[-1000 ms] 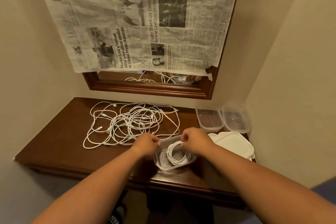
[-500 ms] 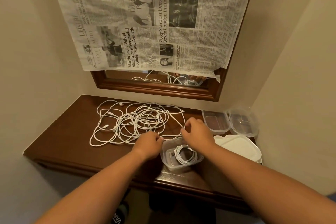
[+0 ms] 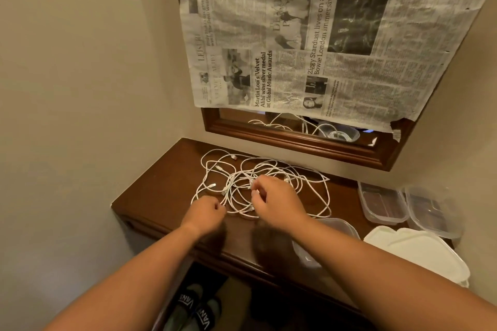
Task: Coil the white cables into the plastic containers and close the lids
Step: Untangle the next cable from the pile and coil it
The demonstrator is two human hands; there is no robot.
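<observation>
A loose tangle of white cables (image 3: 238,177) lies on the dark wooden shelf (image 3: 161,196). My right hand (image 3: 277,200) is over the middle of the tangle, its fingers curled and pinching a strand. My left hand (image 3: 207,213) sits at the tangle's near left edge with curled fingers meeting a cable loop. A clear plastic container (image 3: 341,224) stands at the shelf's front, mostly hidden under my right forearm; its contents are hidden.
Two empty clear containers (image 3: 382,204) (image 3: 433,213) stand side by side at the right. White lids (image 3: 414,252) are stacked in front of them. A newspaper-covered mirror (image 3: 295,140) hangs behind. The walls close in on both sides.
Both hands left the container holding the coiled cable and moved back and left onto the tangle. The view has swung left, so the shelf sits further right.
</observation>
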